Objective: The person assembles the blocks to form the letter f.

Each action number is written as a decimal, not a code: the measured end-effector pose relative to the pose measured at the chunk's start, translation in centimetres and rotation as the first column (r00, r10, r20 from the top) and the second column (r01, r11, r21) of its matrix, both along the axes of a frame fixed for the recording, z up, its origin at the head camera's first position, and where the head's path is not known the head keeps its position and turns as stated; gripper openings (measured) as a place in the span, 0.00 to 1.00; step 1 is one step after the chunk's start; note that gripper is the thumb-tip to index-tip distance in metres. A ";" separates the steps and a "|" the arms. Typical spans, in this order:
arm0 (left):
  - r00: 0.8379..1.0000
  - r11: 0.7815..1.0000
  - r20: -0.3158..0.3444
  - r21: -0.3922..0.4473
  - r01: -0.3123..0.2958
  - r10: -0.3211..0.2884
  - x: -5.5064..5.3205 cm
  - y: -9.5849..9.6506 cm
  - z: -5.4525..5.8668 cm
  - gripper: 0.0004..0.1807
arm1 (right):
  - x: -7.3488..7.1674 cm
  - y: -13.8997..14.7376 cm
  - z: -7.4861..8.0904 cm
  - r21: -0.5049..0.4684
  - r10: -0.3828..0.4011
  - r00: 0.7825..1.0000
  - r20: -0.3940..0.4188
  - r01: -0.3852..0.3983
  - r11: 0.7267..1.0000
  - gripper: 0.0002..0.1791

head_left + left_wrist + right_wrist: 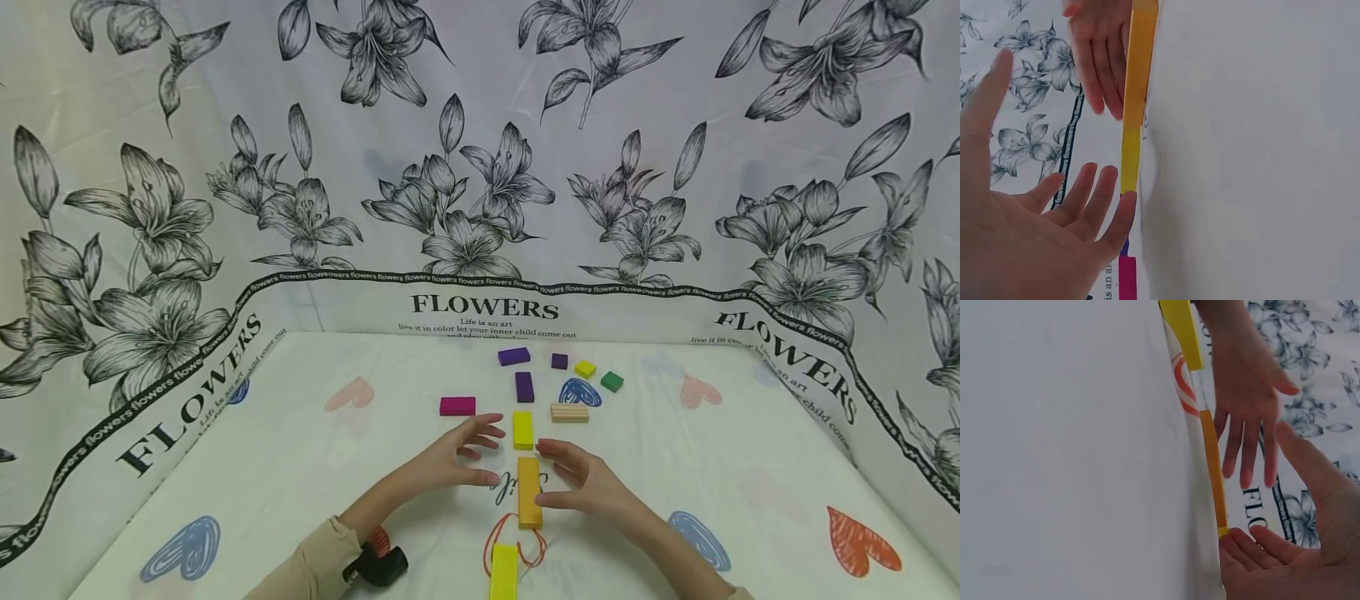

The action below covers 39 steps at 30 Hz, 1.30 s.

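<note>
A long orange block (529,500) lies on the white printed cloth between both hands. Just beyond it, in line, is a shorter yellow block (522,431). My left hand (453,458) hovers to their left with fingers spread and nothing held; in the left wrist view its palm and loosely bent fingers (1075,203) show. On the other side is my right hand (588,483), its thumb close to the orange block's right edge; whether they touch I cannot tell. The right wrist view shows this hand (1329,544) holding nothing. Nearest the front edge lies another yellow block (503,571).
Farther back lie a magenta block (457,406), two purple blocks (524,387), a ridged wooden piece (569,412), and small purple (559,361), yellow (585,368) and green (612,382) pieces. A flower-printed curtain (480,208) surrounds the back and sides. Near the left sleeve is a black object (382,567).
</note>
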State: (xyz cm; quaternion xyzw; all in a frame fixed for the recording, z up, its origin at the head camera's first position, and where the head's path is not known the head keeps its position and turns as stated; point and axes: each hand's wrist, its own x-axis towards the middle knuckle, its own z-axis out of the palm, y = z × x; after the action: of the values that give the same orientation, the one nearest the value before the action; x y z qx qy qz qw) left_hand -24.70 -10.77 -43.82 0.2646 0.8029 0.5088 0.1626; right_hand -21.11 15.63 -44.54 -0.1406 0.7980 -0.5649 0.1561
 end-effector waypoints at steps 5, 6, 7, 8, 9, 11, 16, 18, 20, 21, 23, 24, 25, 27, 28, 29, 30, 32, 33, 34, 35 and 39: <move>1.000 1.000 -0.013 -0.019 -0.020 0.019 0.2 0.1 -0.4 0.46 | 0.3 0.0 -0.5 0.034 0.025 0.999 -0.021 -0.024 0.999 0.46; 0.999 0.999 -0.024 -0.026 -0.023 0.022 0.2 0.1 -0.5 0.46 | 0.3 0.0 -0.6 0.046 0.027 0.999 -0.029 -0.025 0.999 0.46; 0.999 0.999 -0.035 -0.032 -0.025 0.024 0.1 0.1 -0.7 0.46 | 0.3 0.0 -0.7 0.058 0.028 0.999 -0.038 -0.026 0.998 0.46; 0.999 0.999 -0.045 -0.038 -0.026 0.025 0.1 0.0 -0.8 0.46 | 0.4 0.0 -0.8 0.071 0.029 0.999 -0.044 -0.026 0.997 0.46; 0.998 0.999 -0.050 -0.043 -0.028 0.026 0.0 0.0 -1.0 0.45 | 0.5 0.0 -0.8 0.084 0.031 0.998 -0.051 -0.027 0.996 0.47; 0.998 0.999 -0.063 -0.047 -0.026 0.023 -0.1 -0.2 -1.3 0.45 | 0.6 -0.1 -0.9 0.104 0.036 0.998 -0.060 -0.029 0.994 0.47; 0.997 0.999 -0.081 -0.035 -0.020 0.017 -0.5 -0.5 -1.5 0.44 | 0.8 -0.1 -0.9 0.129 0.038 0.997 -0.072 -0.028 0.991 0.49; 0.995 0.999 -0.093 -0.024 -0.028 0.025 -0.7 -0.5 -1.5 0.44 | 0.9 -0.1 -0.9 0.136 0.038 0.996 -0.078 -0.028 0.990 0.49; 0.993 0.999 -0.109 -0.020 -0.046 0.043 -0.9 -0.5 -1.5 0.45 | 1.0 -0.1 -0.9 0.138 0.041 0.996 -0.084 -0.029 0.990 0.49; 0.992 0.998 -0.116 -0.020 -0.057 0.054 -1.1 -0.6 -1.5 0.45 | 1.0 -0.1 -0.9 0.140 0.042 0.995 -0.087 -0.029 0.990 0.49; 0.987 0.996 -0.135 -0.025 -0.088 0.084 -1.3 -0.6 -1.5 0.45 | 1.0 0.0 -1.0 0.146 0.040 0.995 -0.091 -0.027 0.989 0.49; 0.984 0.994 -0.145 -0.024 -0.106 0.102 -1.4 -0.7 -1.5 0.44 | 1.0 0.0 -1.1 0.148 0.039 0.995 -0.091 -0.025 0.989 0.50; 0.981 0.992 -0.153 -0.027 -0.126 0.121 -1.6 -0.8 -1.5 0.44 | 1.0 0.0 -1.1 0.153 0.038 0.995 -0.091 -0.024 0.988 0.50; 0.973 0.986 -0.162 -0.018 -0.168 0.163 -1.8 -0.9 -1.4 0.43 | 1.1 -0.1 -1.1 0.162 0.034 0.995 -0.089 -0.020 0.987 0.51; 0.969 0.982 -0.166 -0.010 -0.187 0.182 -1.8 -1.0 -1.4 0.43 | 1.1 -0.1 -1.1 0.166 0.034 0.995 -0.089 -0.019 0.986 0.51; 0.967 0.979 -0.161 -0.004 -0.202 0.199 -1.9 -1.1 -1.4 0.42 | 1.1 -0.1 -1.1 0.171 0.034 0.996 -0.088 -0.018 0.985 0.51; 0.965 0.978 -0.162 0.000 -0.209 0.207 -1.9 -1.2 -1.4 0.42 | 1.1 -0.1 -1.1 0.173 0.032 0.996 -0.087 -0.017 0.985 0.51; 0.967 0.979 -0.153 0.001 -0.205 0.202 -1.9 -1.3 -1.3 0.42 | 1.1 -0.2 -1.1 0.177 0.029 0.996 -0.084 -0.014 0.984 0.51; 0.970 0.981 -0.155 -0.008 -0.193 0.189 -1.9 -1.3 -1.3 0.42 | 1.1 -0.2 -1.0 0.177 0.026 0.996 -0.081 -0.011 0.984 0.51; 0.973 0.984 -0.150 -0.017 -0.178 0.174 -1.8 -1.3 -1.3 0.42 | 1.0 -0.3 -1.0 0.178 0.024 0.997 -0.079 -0.010 0.984 0.50; 0.977 0.986 -0.146 -0.026 -0.162 0.157 -1.7 -1.3 -1.2 0.42 | 1.0 -0.3 -1.0 0.178 0.021 0.997 -0.076 -0.007 0.984 0.50; 0.986 0.993 -0.134 -0.054 -0.105 0.097 -1.3 -1.2 -0.9 0.42 | 0.9 -0.3 -1.0 0.175 0.021 0.997 -0.070 -0.009 0.984 0.50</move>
State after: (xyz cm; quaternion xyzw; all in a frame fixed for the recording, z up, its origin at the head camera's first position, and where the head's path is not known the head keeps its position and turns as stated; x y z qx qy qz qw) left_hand -26.03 -11.93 -44.72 0.2514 0.8393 0.4734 0.0914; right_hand -20.25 15.29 -45.54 -0.1525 0.8485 -0.4860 0.1433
